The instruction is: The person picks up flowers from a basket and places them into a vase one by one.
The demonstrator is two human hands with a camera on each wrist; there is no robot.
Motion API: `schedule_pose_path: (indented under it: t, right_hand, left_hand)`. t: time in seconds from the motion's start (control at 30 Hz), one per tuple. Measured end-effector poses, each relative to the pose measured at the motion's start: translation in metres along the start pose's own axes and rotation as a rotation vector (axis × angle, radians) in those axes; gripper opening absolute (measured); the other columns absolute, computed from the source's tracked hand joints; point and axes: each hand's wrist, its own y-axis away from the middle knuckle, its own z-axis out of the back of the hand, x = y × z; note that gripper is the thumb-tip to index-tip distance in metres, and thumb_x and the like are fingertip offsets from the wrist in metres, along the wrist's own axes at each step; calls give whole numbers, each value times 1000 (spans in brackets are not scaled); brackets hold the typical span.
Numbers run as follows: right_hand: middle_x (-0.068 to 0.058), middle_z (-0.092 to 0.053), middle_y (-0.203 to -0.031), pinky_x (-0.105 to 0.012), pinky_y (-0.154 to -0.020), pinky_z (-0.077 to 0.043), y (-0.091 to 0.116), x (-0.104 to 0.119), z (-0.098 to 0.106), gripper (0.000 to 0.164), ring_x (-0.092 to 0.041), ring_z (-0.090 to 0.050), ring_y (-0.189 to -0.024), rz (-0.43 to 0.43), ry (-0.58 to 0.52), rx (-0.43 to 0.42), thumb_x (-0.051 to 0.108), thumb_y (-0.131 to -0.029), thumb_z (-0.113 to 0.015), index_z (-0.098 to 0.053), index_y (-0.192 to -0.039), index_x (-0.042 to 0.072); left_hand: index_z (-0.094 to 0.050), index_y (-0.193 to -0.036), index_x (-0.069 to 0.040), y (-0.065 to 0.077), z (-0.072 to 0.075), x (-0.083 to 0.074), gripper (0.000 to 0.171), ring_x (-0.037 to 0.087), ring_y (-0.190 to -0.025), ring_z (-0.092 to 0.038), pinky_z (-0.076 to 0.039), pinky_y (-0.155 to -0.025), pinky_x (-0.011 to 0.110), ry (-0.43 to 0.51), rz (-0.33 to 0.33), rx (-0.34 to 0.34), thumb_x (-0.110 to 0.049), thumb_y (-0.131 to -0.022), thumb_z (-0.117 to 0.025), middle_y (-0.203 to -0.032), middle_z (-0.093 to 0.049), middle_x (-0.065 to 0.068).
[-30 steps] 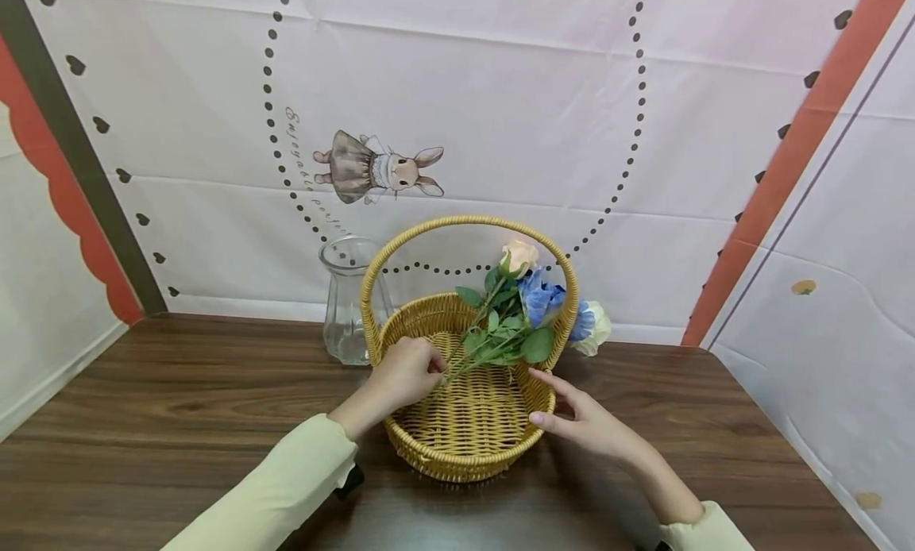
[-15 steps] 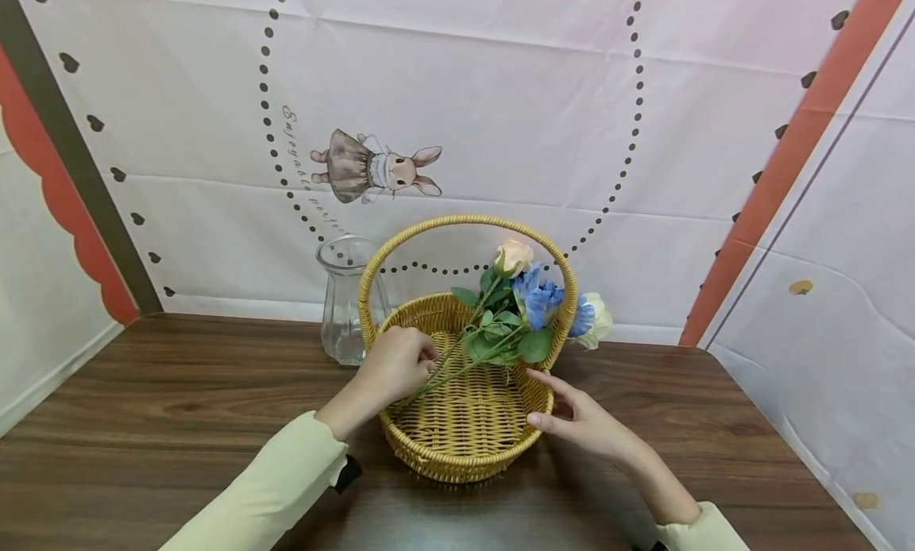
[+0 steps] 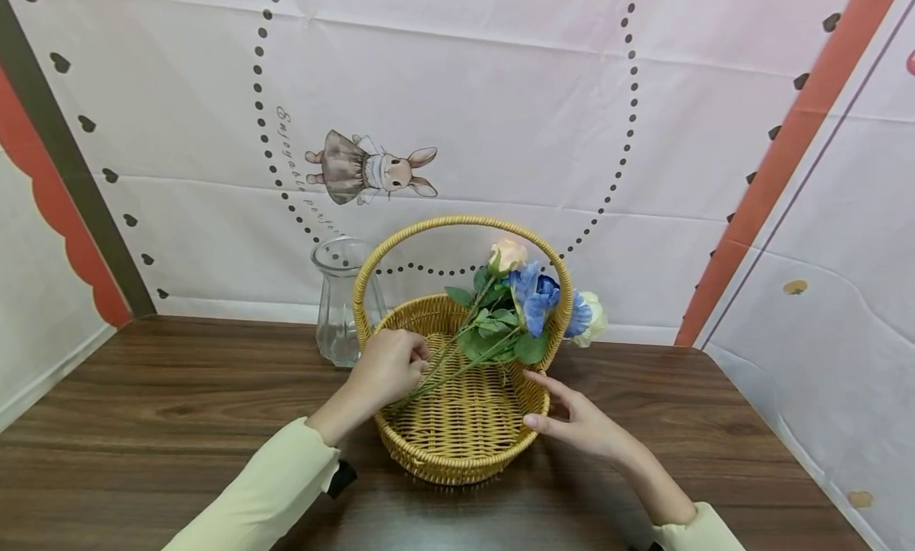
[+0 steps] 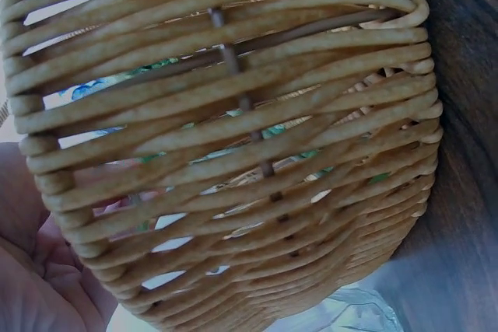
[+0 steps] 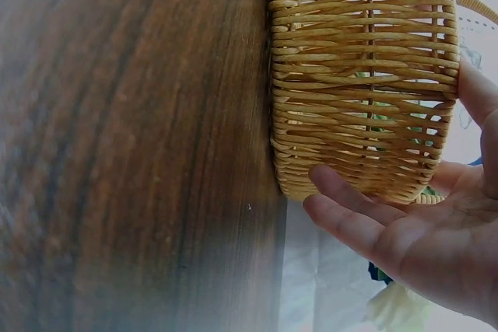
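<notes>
A yellow wicker basket [image 3: 457, 473] with a tall arched handle stands on the table. Several flowers with green leaves lie across it: a peach rose [image 3: 508, 255], a blue flower [image 3: 534, 305] and a white flower [image 3: 590, 321] past the right rim. Their thin stems [image 3: 457, 376] slant down toward the left rim. My left hand [image 3: 389, 364] reaches over that rim with curled fingers at the stems; the woven wall partly hides it in the left wrist view. At the right rim, my right hand [image 3: 589, 424] rests with thumb and index over the edge, other fingers [image 5: 342, 215] extended along the outside.
A clear glass vase [image 3: 341, 321] stands behind the basket at its left. The dark wooden table [image 3: 179, 424] reaches back to a white printed cloth [image 3: 500, 122] hung as a backdrop. The basket handle [image 3: 457, 220] arches high above the flowers.
My left hand has drawn left toward the basket rim, and the lower stems now show farther left. My right hand keeps its place at the rim. The head view has shifted slightly.
</notes>
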Motion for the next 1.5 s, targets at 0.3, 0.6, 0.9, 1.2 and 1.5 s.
schedule_pose_path:
  t: [0.3, 0.6, 0.9, 1.2, 1.5]
  right_hand:
    - [-24, -32, -141, -62, -96, -27, 1, 1, -1, 62, -47, -27, -127, -11, -11, 2, 23, -90, -58, -31, -138, -3]
    - [-25, -32, -141, -61, -96, -29, -1, -1, -1, 61, -47, -30, -125, 5, -18, -8, 22, -89, -59, -32, -138, -2]
    - [-24, -31, -141, -61, -96, -28, -1, 0, 0, 62, -47, -28, -127, -14, -19, 4, 24, -90, -58, -31, -139, -2]
    - [-24, -30, -142, -61, -97, -27, -1, -2, -2, 61, -47, -26, -127, -26, -40, 7, 23, -90, -58, -31, -139, -1]
    - [-24, -32, -141, -61, -97, -27, 0, -1, -1, 60, -46, -28, -127, -10, -29, -7, 22, -89, -59, -33, -138, -2]
  left_hand:
    - [-61, -65, -12, 3, -4, 5, 15, 6, -53, -51, -47, -64, 33, 53, 35, 15, -3, -74, -69, -58, -57, -7]
    - [-68, -70, -13, -3, -13, 6, 7, 7, -58, -52, -47, -60, 27, 34, 52, 172, -9, -74, -72, -67, -62, -6]
    - [-68, -71, -8, -12, -15, 11, 20, 13, -56, -55, -45, -55, 28, 66, 107, 245, -17, -88, -61, -64, -63, 0]
    - [-40, -53, -10, -18, -31, 14, 34, 8, -45, -23, -20, -47, 22, 31, 93, 353, 8, -79, -52, -50, -29, -6]
    - [-21, -59, -16, -18, -33, 15, 40, 12, -52, -9, -14, -52, 26, 49, 91, 201, 13, -72, -45, -56, -10, -3]
